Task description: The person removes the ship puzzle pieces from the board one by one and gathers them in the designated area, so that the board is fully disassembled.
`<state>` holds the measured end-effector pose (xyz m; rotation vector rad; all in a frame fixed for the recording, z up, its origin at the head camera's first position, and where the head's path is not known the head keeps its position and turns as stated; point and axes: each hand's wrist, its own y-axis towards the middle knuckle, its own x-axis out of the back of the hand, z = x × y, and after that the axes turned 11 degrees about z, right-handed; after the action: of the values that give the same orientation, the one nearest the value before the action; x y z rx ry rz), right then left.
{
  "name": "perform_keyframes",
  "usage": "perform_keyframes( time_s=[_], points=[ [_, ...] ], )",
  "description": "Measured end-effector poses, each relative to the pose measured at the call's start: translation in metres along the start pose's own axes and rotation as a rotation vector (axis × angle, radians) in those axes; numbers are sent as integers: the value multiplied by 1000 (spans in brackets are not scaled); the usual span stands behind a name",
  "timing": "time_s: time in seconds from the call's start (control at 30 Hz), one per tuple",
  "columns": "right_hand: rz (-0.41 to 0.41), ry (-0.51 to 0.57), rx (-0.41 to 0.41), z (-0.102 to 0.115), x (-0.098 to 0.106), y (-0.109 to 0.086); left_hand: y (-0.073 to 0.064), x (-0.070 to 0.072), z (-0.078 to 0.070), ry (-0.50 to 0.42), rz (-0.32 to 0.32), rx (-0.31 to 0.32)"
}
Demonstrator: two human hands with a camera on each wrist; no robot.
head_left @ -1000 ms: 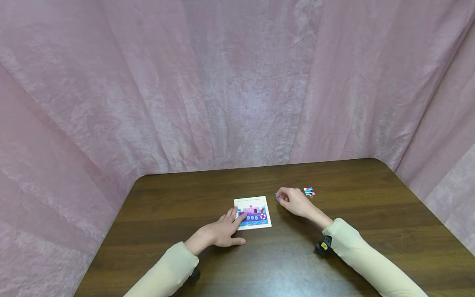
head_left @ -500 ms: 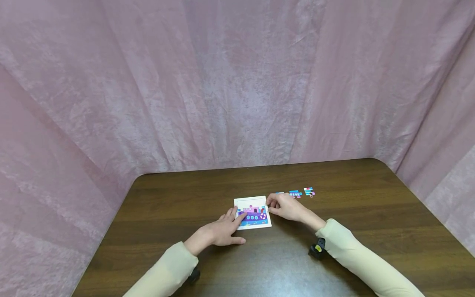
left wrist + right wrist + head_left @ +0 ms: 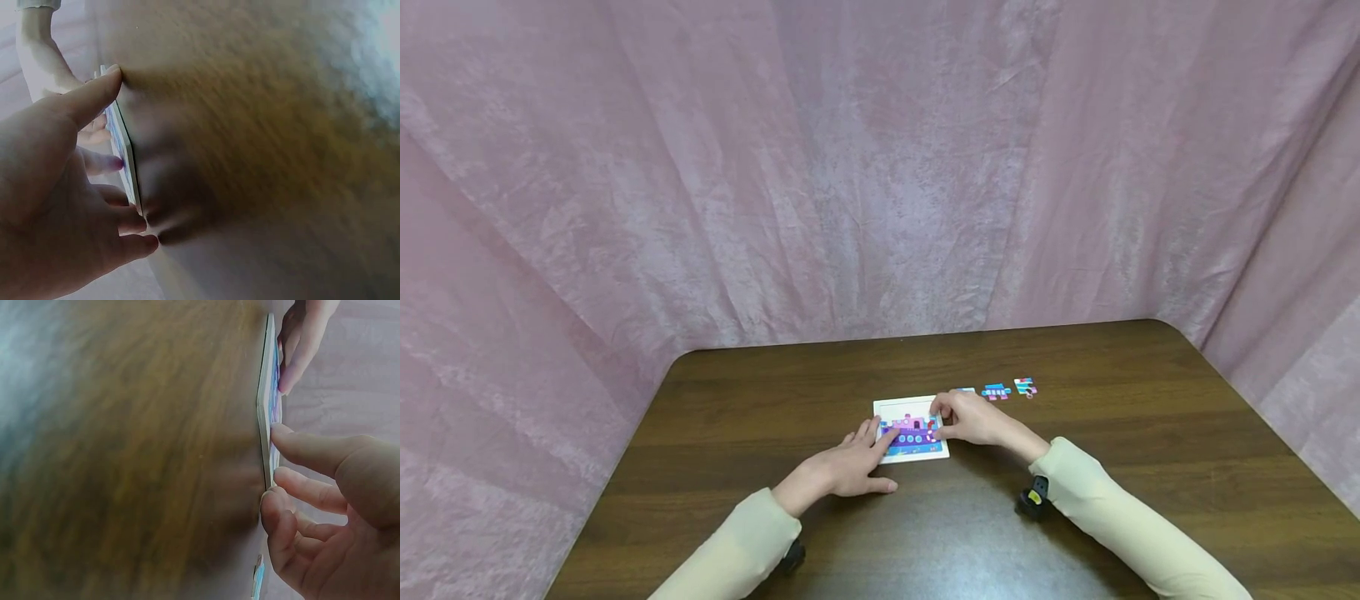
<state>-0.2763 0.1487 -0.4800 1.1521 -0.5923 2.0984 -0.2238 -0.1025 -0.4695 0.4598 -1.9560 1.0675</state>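
A jigsaw puzzle of a purple and pink boat (image 3: 912,437) lies in a white frame (image 3: 904,402) whose upper part shows white backing. My left hand (image 3: 846,468) rests on the frame's left side, fingers spread and one fingertip on the picture; the left wrist view shows its thumb (image 3: 100,94) sticking out. My right hand (image 3: 973,418) is at the right side of the frame. Its thumb (image 3: 306,445) and index finger (image 3: 309,489) are bent down at the picture, pinching a small puzzle piece that is mostly hidden by the fingers.
Loose puzzle pieces lie beyond my right hand: a blue and pink piece (image 3: 996,392), a striped piece with red (image 3: 1025,387), and one partly covered piece (image 3: 967,390). The brown wooden table (image 3: 760,400) ends at a pink curtain (image 3: 880,183).
My right hand has moved left from the loose pieces to the puzzle's right side, uncovering the blue and pink piece. My left hand has stayed on the frame.
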Motion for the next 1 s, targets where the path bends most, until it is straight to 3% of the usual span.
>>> perform_keyframes(
  time_s=[0.3,0.7,1.0],
  points=[
    [42,46,-63,5,1,5,3,-3,-7,81,-9,-18],
    [35,67,-86,5,-1,6,6,-6,-13,178,-9,-119],
    [5,80,-62,3,-2,3,7,-6,-17,181,-6,-107]
  ],
)
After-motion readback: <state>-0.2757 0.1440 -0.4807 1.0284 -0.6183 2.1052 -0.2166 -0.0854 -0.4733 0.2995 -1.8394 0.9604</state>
